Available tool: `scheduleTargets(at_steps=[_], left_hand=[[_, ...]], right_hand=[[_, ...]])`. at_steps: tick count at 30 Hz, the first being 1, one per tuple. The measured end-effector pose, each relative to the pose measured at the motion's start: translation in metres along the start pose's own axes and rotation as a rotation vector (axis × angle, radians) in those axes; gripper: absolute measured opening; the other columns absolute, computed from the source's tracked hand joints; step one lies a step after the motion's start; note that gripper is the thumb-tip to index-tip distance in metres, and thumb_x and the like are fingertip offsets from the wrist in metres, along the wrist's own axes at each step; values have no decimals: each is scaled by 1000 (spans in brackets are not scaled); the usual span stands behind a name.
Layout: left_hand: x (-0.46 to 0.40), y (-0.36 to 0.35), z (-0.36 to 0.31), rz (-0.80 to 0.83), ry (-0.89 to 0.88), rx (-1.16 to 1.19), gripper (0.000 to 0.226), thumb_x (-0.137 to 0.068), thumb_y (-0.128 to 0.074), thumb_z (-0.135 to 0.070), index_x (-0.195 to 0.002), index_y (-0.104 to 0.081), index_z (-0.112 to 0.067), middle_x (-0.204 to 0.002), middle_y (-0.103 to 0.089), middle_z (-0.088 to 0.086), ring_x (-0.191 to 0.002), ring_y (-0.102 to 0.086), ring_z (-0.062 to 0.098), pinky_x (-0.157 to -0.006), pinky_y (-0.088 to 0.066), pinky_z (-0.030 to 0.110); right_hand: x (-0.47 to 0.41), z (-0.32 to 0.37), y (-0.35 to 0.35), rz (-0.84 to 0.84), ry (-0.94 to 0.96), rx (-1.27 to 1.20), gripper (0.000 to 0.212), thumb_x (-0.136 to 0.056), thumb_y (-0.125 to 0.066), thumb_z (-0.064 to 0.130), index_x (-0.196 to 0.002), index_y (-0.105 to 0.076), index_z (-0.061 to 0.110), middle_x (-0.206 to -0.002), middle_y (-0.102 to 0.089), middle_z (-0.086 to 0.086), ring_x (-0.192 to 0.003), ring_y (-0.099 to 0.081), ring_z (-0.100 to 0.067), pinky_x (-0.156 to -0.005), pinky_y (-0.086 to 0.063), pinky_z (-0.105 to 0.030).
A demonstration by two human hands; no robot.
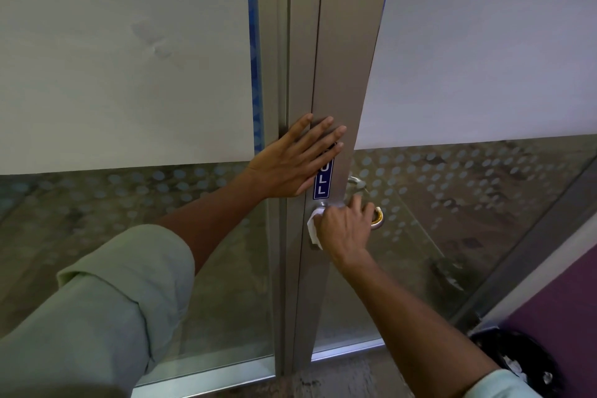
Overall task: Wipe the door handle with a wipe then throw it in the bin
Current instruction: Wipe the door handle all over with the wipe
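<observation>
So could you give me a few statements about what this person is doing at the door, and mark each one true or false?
1. The right hand holds a white wipe against the door handle. True.
2. The left hand grips the handle. False: it lies flat and open on the door frame, partly over the blue sign.
3. The sign's visible letters run top to bottom. True.
4. The wipe is already in the bin. False: it is in the right hand; a dark bin stands at the lower right.
5. Both sleeves reach the wrists. False: both forearms are bare.
</observation>
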State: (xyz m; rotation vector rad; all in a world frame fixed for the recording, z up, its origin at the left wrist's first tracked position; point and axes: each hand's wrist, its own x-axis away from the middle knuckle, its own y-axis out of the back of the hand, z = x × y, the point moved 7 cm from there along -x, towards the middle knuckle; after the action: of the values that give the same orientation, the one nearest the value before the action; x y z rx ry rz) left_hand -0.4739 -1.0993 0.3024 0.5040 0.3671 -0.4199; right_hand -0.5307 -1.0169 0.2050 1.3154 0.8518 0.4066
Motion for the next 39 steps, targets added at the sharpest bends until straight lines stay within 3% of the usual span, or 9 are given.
scheduleTargets(at_steps=[4, 8, 16, 21, 30, 35, 39], left_hand=[[1, -1, -1, -11, 4, 4, 81, -101, -20, -56, -161, -1, -5, -168, 1, 23, -155, -7, 43, -122, 7, 60], [1, 0, -1, -14, 5, 12, 81, -100, -21, -55, -161, -1, -5, -168, -2, 23, -155, -6, 43, -123, 6, 60], [0, -1, 0, -17, 5, 14, 81, -100, -21, -55, -162, -4, -6, -168, -2, 23, -155, -4, 43, -123, 6, 60], [0, -2, 0, -13, 12, 7, 81, -100, -21, -56, -162, -2, -5, -168, 5, 25, -153, 7, 45, -123, 9, 60], [0, -3, -1, 6, 6, 8, 76, -101, -13, -51, -162, -4, -7, -168, 2, 23, -154, 3, 45, -122, 11, 61], [0, -2, -1, 16, 13, 10, 77, -101, -13, -53, -162, -4, -7, -169, 1, 23, -154, 4, 44, -122, 12, 60], [0, 0, 0, 24, 14, 11, 79, -100, -18, -54, -162, -3, -7, -168, 1, 23, -154, 4, 44, -123, 9, 60]], right_hand=[[3, 13, -8, 50, 112, 106, 21, -92, -50, 22, -102, -69, 20, -107, -68, -8, -120, -41, -34, -101, -27, -52], [6, 21, -16, 68, 194, 295, 33, -96, -47, 25, -123, -60, 10, -131, -58, -16, -135, -29, -40, -109, -18, -53], [23, 4, -28, 83, 388, 379, 48, -100, -43, 32, -143, -41, 12, -152, -41, -17, -148, -10, -45, -117, -12, -59], [24, -10, -24, 99, 502, 290, 55, -95, -23, 36, -135, -47, 7, -147, -43, -22, -147, -17, -45, -117, -14, -57], [0, -40, -23, 64, 916, 296, 56, -100, -29, 52, -115, -62, 9, -118, -60, -9, -130, -42, -38, -109, -35, -52], [-2, -45, -16, -60, 1025, 279, 47, -100, -37, 51, -100, -67, 15, -98, -59, -2, -91, -47, -24, -80, -44, -41], [-7, -70, -17, -62, 1012, 308, 47, -101, -33, 49, -101, -66, 15, -97, -57, -2, -85, -44, -23, -76, -44, -40]])
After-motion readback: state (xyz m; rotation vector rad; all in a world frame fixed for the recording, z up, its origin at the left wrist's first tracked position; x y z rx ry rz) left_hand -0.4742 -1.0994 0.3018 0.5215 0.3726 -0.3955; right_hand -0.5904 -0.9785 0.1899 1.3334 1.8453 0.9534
